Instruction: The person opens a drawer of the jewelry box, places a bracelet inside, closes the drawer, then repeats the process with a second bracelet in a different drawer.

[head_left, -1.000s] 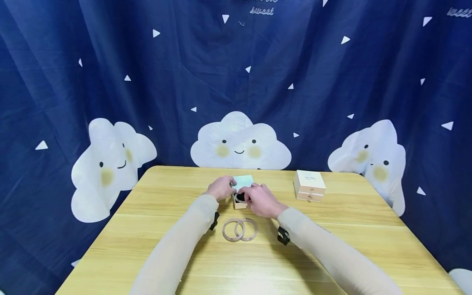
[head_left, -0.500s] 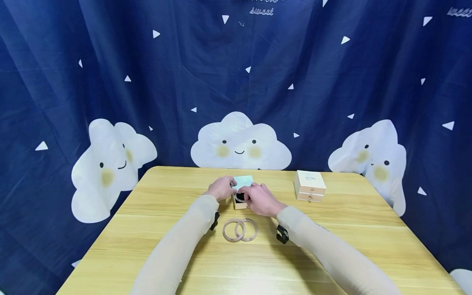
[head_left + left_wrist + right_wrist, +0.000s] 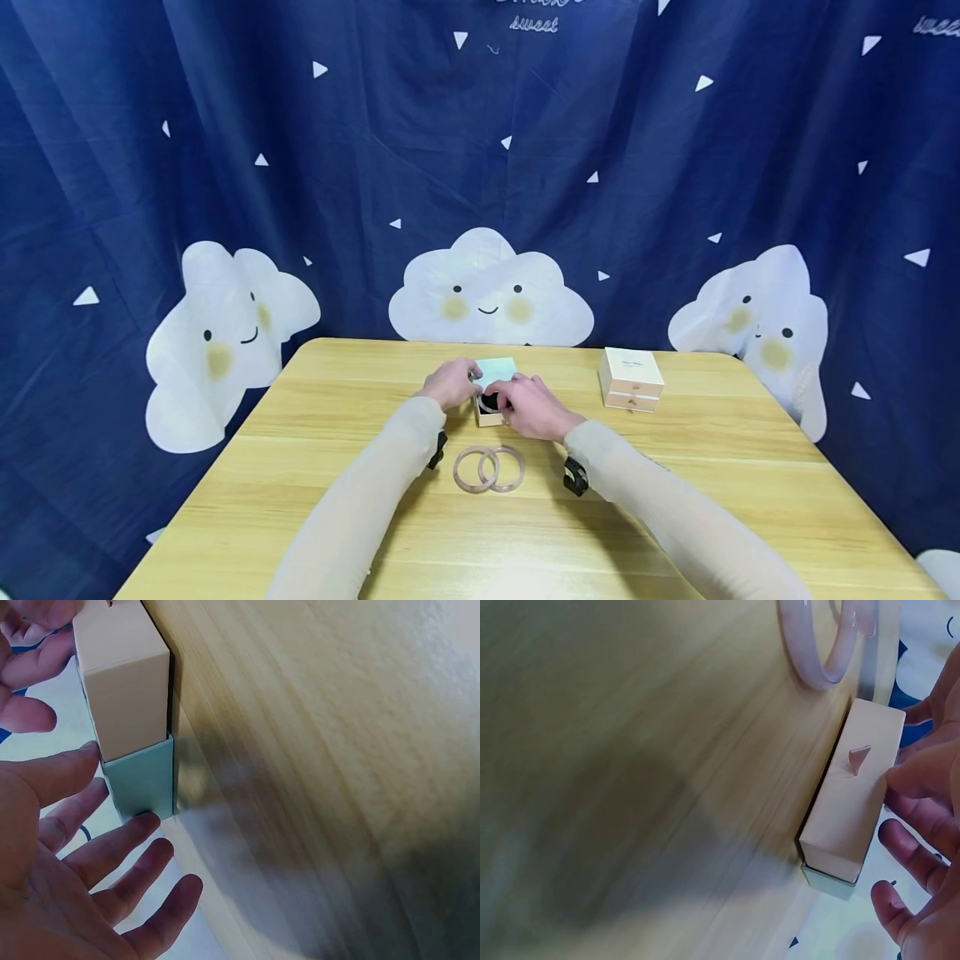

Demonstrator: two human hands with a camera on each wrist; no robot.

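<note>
A small box with a teal sleeve [image 3: 496, 370] and a beige drawer [image 3: 491, 419] sits near the far side of the table. Its drawer is pulled out, showing black lining and a pale bangle [image 3: 482, 407]. My left hand [image 3: 450, 383] holds the sleeve at its left, with fingertips on its top edge and end wall in the left wrist view. Over the drawer, my right hand [image 3: 534, 408] reaches in with bent fingers and pinches the bangle, largely hiding it. The right wrist view shows the drawer front's small triangular pull tab [image 3: 859, 758] and my thumb at its upper edge.
Two overlapping pinkish bangles [image 3: 471, 468] lie on the wooden table [image 3: 300, 467], nearer me than the box. A stack of two beige boxes [image 3: 632, 379] stands at the back right. Behind the table hangs a dark blue curtain [image 3: 360, 167] with cloud prints.
</note>
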